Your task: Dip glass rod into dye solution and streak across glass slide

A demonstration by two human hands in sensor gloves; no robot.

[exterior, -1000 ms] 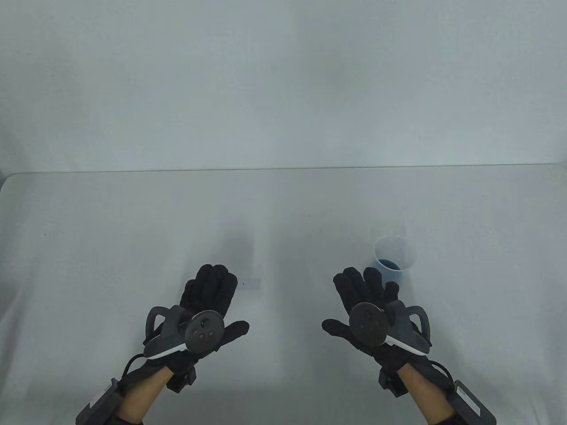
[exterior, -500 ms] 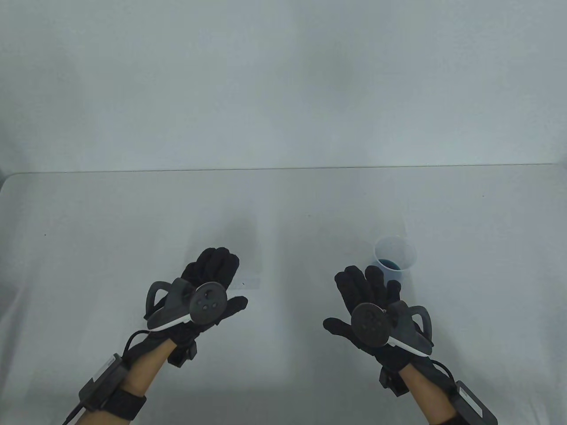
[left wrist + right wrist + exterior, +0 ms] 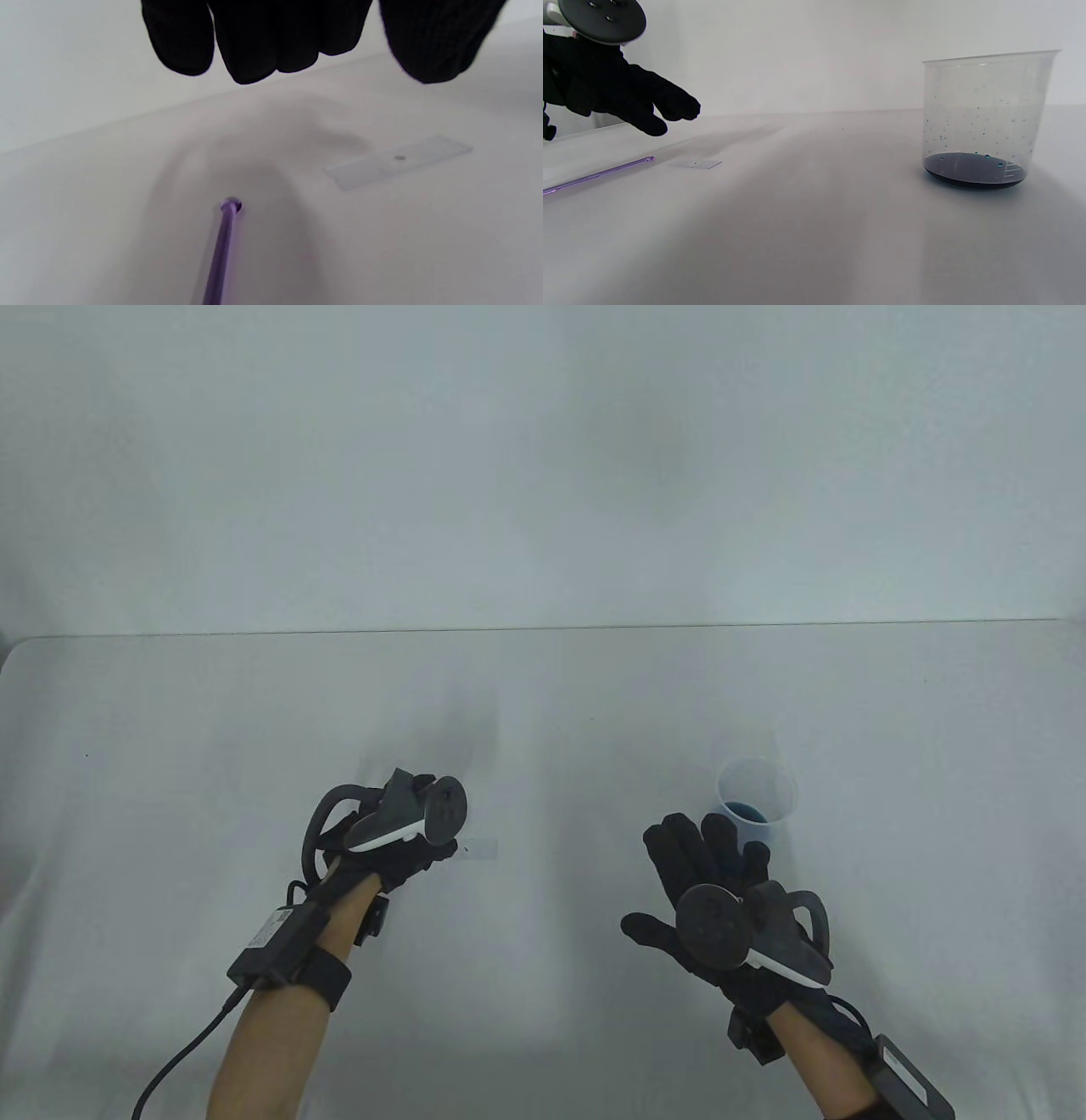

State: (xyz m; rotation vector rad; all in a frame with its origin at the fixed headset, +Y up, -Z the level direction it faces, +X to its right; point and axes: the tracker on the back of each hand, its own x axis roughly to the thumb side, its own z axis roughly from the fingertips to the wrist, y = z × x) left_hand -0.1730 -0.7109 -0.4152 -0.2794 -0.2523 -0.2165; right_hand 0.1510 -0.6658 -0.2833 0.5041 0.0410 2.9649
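Under our left hand (image 3: 399, 836) lies the purple glass rod (image 3: 222, 245), flat on the white table (image 3: 594, 712); our gloved fingertips (image 3: 250, 46) hang above its rounded tip, spread loosely and gripping nothing. Just beyond those fingertips, toward our right hand (image 3: 708, 891), rests the clear glass slide (image 3: 398, 162), a small dark speck on it — apart from the rod. Our right hand hovers flat, fingers extended, palm down, holding nothing. Just past its fingertips stands the clear plastic beaker (image 3: 984, 118) with a shallow pool of dark blue dye solution (image 3: 973, 169) — droplets cling to its inner wall.
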